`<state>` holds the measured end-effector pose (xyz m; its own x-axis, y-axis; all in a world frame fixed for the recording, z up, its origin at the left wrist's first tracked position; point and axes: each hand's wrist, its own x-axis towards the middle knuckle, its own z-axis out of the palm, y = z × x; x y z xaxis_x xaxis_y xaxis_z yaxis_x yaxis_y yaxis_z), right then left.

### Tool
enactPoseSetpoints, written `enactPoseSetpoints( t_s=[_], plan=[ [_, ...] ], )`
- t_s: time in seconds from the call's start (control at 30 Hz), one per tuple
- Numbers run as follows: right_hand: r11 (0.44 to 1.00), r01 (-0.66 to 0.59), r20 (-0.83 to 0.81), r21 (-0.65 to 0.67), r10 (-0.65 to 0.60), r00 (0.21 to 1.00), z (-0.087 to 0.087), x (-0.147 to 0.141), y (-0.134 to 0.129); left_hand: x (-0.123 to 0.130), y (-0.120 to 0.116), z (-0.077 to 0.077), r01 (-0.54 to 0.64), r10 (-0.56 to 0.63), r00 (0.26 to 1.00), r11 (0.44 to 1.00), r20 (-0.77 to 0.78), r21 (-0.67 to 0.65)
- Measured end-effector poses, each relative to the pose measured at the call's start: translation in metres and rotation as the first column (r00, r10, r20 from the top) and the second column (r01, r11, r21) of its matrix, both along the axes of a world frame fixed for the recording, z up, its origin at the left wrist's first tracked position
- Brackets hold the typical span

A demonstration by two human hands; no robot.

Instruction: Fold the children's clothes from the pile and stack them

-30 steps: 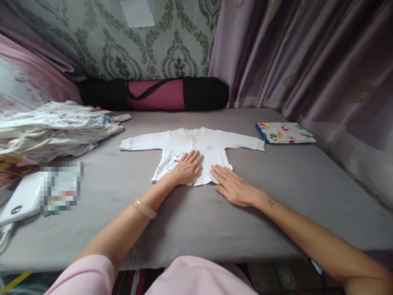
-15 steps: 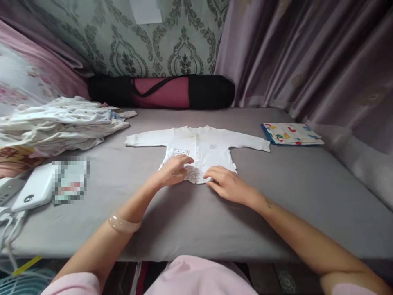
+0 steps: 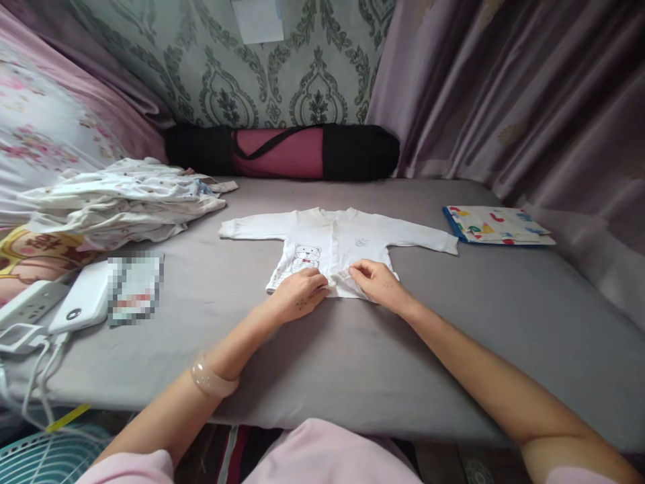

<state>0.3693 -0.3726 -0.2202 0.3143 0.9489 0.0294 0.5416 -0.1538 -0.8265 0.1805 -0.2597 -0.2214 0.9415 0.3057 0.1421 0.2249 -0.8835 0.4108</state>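
Observation:
A small white long-sleeved baby shirt [image 3: 347, 245] lies spread on the grey sheet, its sleeves stretched out to both sides. A bear print shows on its left half and a small drawing on its right chest. My left hand [image 3: 302, 294] is at the bottom hem near the middle, fingers curled together on the cloth. With thumb and index finger my right hand [image 3: 377, 282] pinches the front of the shirt just right of the button strip, lifting a small fold. The left fingertips are partly hidden.
Crumpled baby clothes [image 3: 121, 202] lie at the left, with a power bank [image 3: 85, 296], a power strip [image 3: 33, 302] and cables nearer. A black-and-maroon roll bag [image 3: 282, 151] rests against the wall. A folded colourful cloth [image 3: 498, 225] lies right. A fan [image 3: 45, 457] stands below the bed edge.
My right hand has moved up from the hem and now pinches the shirt front. My left hand has closed at the lower middle, uncovering the bear print. The view has shifted slightly left.

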Motion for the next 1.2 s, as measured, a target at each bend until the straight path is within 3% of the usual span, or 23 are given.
enactPoseSetpoints(
  t_s=[0.13, 0.3, 0.43, 0.53, 0.57, 0.63, 0.67, 0.73, 0.83, 0.9, 1.0, 1.2],
  plan=[
    [0.997, 0.053, -0.031, 0.048, -0.052, 0.998, 0.009, 0.000, 0.002, 0.006, -0.013, 0.004, -0.052, 0.049, 0.997, 0.997, 0.054, 0.056],
    [0.999, -0.037, 0.105, 0.028, 0.034, 0.994, 0.013, -0.014, -0.006, 0.012, -0.025, 0.002, -0.023, 0.027, 1.000, 0.984, -0.017, 0.176],
    [0.978, -0.209, 0.253, -0.002, 0.203, 0.946, 0.010, -0.018, -0.013, 0.007, -0.032, 0.004, 0.083, -0.060, 0.992, 0.970, -0.108, 0.228],
    [0.922, -0.379, 0.337, -0.082, 0.384, 0.860, 0.018, -0.016, -0.016, -0.006, -0.033, 0.008, 0.132, -0.120, 0.989, 0.979, -0.081, 0.156],
    [0.906, -0.408, 0.357, -0.115, 0.420, 0.834, 0.022, -0.015, -0.015, -0.012, -0.031, 0.009, 0.088, -0.083, 0.996, 0.988, -0.037, 0.130],
    [0.899, -0.407, 0.393, -0.163, 0.437, 0.809, 0.030, -0.015, -0.007, -0.025, -0.022, 0.008, -0.121, 0.112, 0.990, 0.987, 0.083, 0.108],
    [0.907, -0.386, 0.409, -0.168, 0.420, 0.810, 0.033, -0.015, 0.000, -0.031, -0.016, 0.006, -0.266, 0.251, 0.958, 0.958, 0.140, 0.105],
    [0.931, -0.344, 0.430, -0.121, 0.362, 0.827, 0.033, -0.019, 0.022, -0.042, -0.001, 0.002, -0.524, 0.507, 0.844, 0.849, 0.178, 0.070],
    [0.940, -0.341, 0.419, -0.014, 0.315, 0.852, 0.021, -0.028, 0.069, -0.051, 0.019, -0.003, -0.690, 0.691, 0.723, 0.721, -0.007, -0.073],
    [0.937, -0.347, 0.427, -0.036, 0.328, 0.843, 0.007, -0.035, 0.100, -0.050, 0.025, -0.003, -0.723, 0.711, 0.690, 0.669, -0.134, -0.172],
    [0.944, -0.296, 0.457, -0.145, 0.329, 0.826, -0.013, -0.045, 0.135, -0.047, 0.028, 0.001, -0.743, 0.721, 0.665, 0.614, -0.194, -0.268],
    [0.947, -0.200, 0.474, -0.253, 0.301, 0.828, -0.030, -0.054, 0.151, -0.051, 0.034, -0.003, -0.719, 0.708, 0.664, 0.517, -0.240, -0.465]
  ],
)
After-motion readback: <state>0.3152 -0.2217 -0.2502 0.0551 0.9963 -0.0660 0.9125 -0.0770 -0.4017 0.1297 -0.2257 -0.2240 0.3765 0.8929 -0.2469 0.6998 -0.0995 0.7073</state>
